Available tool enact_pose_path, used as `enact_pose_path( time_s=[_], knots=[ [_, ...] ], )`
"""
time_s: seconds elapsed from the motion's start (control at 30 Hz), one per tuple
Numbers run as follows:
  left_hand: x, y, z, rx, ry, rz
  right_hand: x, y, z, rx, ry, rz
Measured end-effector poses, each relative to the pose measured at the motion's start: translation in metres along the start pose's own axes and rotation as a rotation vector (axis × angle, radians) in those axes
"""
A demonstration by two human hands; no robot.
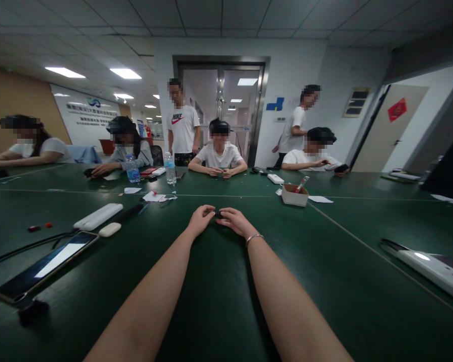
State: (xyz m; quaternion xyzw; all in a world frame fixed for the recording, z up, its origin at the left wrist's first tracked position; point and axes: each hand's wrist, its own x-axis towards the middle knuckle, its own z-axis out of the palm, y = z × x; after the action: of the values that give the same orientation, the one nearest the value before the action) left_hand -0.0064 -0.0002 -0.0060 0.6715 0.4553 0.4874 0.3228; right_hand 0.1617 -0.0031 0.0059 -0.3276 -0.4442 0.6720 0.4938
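Note:
Both arms reach forward over the green table. A small black object sits between my fingertips, too small to identify. My left hand holds its left side with curved fingers. On the other side, my right hand, with a silver bracelet at the wrist, has its fingers closed on the same object. Both hands are close together, low over the tabletop.
Left of my arms lie a phone, a long white case, a white oval case and cables. Farther off are bottles, papers and a small box. Several people are across the table.

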Motion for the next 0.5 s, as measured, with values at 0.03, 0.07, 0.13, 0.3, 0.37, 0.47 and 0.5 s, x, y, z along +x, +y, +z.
enact_pose_path(
  time_s=[0.03,0.07,0.13,0.3,0.37,0.47,0.5],
  knots=[
    [0.0006,-0.0007,0.0000,0.005,0.011,0.036,0.0003,0.0001,-0.0002,0.001,-0.001,0.004],
    [0.0012,-0.0015,0.0001,0.009,0.017,0.071,0.0008,0.0004,-0.0005,0.001,-0.001,0.006],
    [0.0019,-0.0026,0.0003,0.016,0.014,0.117,0.0019,0.0012,-0.0012,-0.002,-0.001,0.004],
    [0.0022,-0.0039,0.0010,0.004,-0.007,0.073,0.0046,0.0035,-0.0034,-0.005,-0.010,0.001],
    [0.0023,-0.0048,0.0015,-0.002,-0.026,0.031,0.0053,0.0041,-0.0038,-0.005,-0.008,0.001],
    [0.0022,-0.0056,0.0019,0.002,-0.060,-0.006,0.0050,0.0039,-0.0034,-0.001,-0.001,0.001],
    [0.0020,-0.0055,0.0019,0.002,-0.060,-0.010,0.0046,0.0035,-0.0030,0.002,0.003,0.001]
  ],
)
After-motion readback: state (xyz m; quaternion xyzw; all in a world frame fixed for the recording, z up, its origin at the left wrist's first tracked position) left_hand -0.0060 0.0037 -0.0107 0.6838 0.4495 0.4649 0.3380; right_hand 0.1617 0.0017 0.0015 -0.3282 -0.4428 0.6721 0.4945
